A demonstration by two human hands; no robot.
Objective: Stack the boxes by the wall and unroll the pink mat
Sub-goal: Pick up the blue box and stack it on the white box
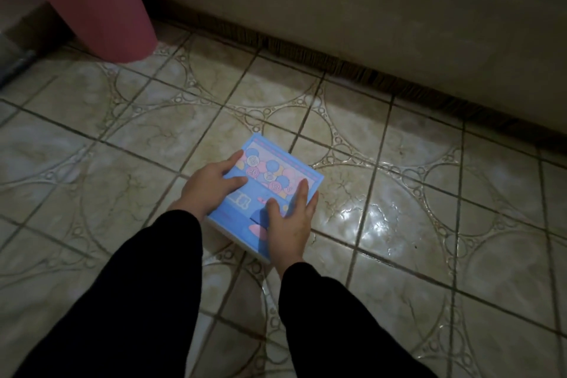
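Observation:
A flat blue box (277, 173) with pink and blue balloons printed on its lid lies at the middle of the tiled floor, a short way from the wall. My left hand (211, 186) grips its left edge, fingers over the lid. My right hand (291, 218) lies across its near right part, fingers spread on the lid and wrapping the right edge. Both arms wear black sleeves. The rolled pink mat (104, 6) stands upright at the top left, near the corner. No other box is in view.
A beige wall (368, 9) with a dark skirting strip (352, 66) runs from the upper middle down to the right. Glossy patterned tiles (399, 209) cover the floor around the box. A dark object (15, 67) lies at the far left edge.

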